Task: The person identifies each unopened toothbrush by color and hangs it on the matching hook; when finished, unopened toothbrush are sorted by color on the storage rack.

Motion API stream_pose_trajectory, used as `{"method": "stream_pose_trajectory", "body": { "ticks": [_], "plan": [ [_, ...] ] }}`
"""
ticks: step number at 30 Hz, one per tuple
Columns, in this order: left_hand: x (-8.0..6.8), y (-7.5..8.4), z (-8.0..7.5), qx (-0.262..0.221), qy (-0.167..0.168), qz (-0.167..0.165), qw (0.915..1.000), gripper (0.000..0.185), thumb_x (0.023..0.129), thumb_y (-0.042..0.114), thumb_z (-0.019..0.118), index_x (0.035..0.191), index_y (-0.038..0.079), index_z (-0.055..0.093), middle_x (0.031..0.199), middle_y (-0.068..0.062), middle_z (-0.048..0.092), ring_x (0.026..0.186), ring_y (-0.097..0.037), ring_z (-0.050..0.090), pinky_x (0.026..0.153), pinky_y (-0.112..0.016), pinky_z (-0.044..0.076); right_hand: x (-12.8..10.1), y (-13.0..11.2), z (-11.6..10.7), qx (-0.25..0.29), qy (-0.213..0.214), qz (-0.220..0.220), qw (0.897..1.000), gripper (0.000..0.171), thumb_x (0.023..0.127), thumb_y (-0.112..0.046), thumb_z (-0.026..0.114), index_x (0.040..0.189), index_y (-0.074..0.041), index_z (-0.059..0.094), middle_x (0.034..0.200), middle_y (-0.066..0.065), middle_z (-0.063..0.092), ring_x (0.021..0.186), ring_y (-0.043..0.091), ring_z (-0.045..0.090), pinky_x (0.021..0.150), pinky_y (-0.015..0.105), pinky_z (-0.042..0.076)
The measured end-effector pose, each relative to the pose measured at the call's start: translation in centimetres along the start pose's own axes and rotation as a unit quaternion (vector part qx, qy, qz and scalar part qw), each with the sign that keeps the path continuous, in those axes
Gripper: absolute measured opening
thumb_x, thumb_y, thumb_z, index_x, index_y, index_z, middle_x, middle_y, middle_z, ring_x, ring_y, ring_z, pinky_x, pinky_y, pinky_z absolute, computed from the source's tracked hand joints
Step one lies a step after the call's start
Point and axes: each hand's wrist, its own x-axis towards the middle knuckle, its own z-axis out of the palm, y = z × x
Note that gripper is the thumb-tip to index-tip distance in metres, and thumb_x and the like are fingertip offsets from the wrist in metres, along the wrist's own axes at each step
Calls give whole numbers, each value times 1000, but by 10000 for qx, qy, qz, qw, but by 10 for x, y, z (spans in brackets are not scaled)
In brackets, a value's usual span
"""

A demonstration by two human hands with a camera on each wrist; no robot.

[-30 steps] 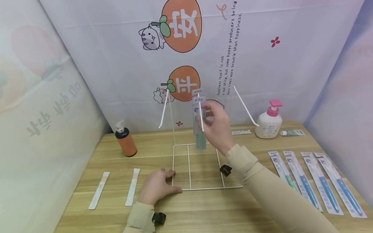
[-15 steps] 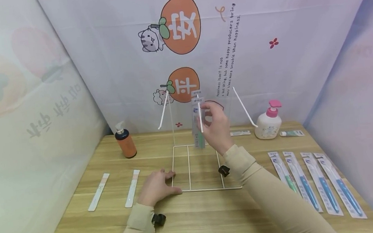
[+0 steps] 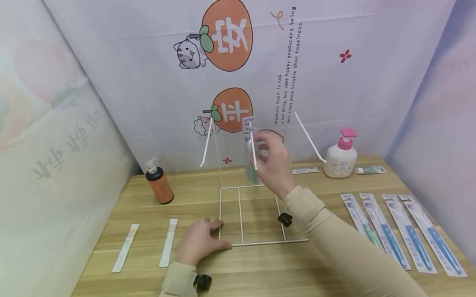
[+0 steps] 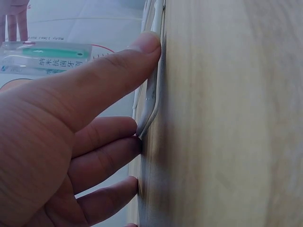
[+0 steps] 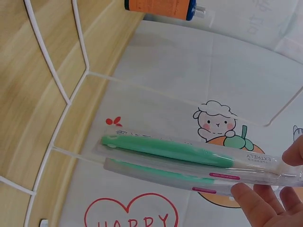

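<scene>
A white wire rack point(image 3: 240, 215) stands on the wooden table, its hooks sticking out toward me. My left hand point(image 3: 199, 240) grips the rack's front left corner, thumb along the front wire and fingers at the side wire. At the middle hook point(image 3: 253, 151), my right hand point(image 3: 275, 164) pinches a clear-packed toothbrush point(image 5: 165, 150) with a green handle. Its hook-hole end is up at the hook, in line with it. Close behind hangs a second packed green toothbrush point(image 5: 158, 173), partly covered by the first.
Several packed toothbrushes point(image 3: 416, 241) lie at the right. A pink-topped pump bottle point(image 3: 339, 160) and a small tube point(image 3: 370, 170) stand and lie behind them. Leftward are an orange pump bottle point(image 3: 161, 187) and two slim white packets point(image 3: 125, 248). The left hook point(image 3: 206, 144) and right hook point(image 3: 310, 136) flank the middle one.
The toothbrush pack in my right hand has slid slightly back along the middle hook, nearer the pack behind it. My left hand stays on the rack corner. The head view has shifted a little.
</scene>
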Motion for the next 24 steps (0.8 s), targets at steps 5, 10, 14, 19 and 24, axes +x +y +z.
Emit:
{"method": "stream_pose_trajectory", "body": {
  "ticks": [5,10,14,19,24],
  "plan": [
    [-1,0,-1,-63,20,3,10000,76,73,55,97,135,15,78,141,-35,63,128,-52,64,103,-59,55,-9,6,-12,225,-209,312,9990,42,90,10,78,128,1,62,127,17,64,106,34,73,82,31,64],
    [-1,1,-1,-99,-11,-42,9999,77,73,55,98,135,14,78,141,-35,62,129,-51,63,103,-59,55,-20,24,-42,168,-451,582,9971,49,87,13,78,132,4,62,132,22,65,110,42,73,83,37,65],
    [-1,2,-1,-119,-46,-99,9999,77,73,54,98,136,14,78,143,-35,62,131,-51,63,104,-58,54,-30,43,-79,-119,-772,748,9941,51,88,9,80,135,5,60,136,26,63,110,47,72,83,46,65],
    [-1,1,-1,-138,-55,-135,9998,78,73,54,98,137,15,77,143,-34,62,131,-50,62,104,-58,54,-42,69,-131,-599,-1274,918,9858,51,90,5,82,136,8,60,136,29,62,105,49,74,86,56,62],
    [0,0,1,-161,-66,-141,9997,77,73,55,98,136,16,77,143,-33,62,132,-49,62,104,-58,55,-57,97,-186,-821,-2012,1430,9656,58,92,-3,84,144,5,57,141,35,58,104,52,73,79,50,65]
  ]
}}
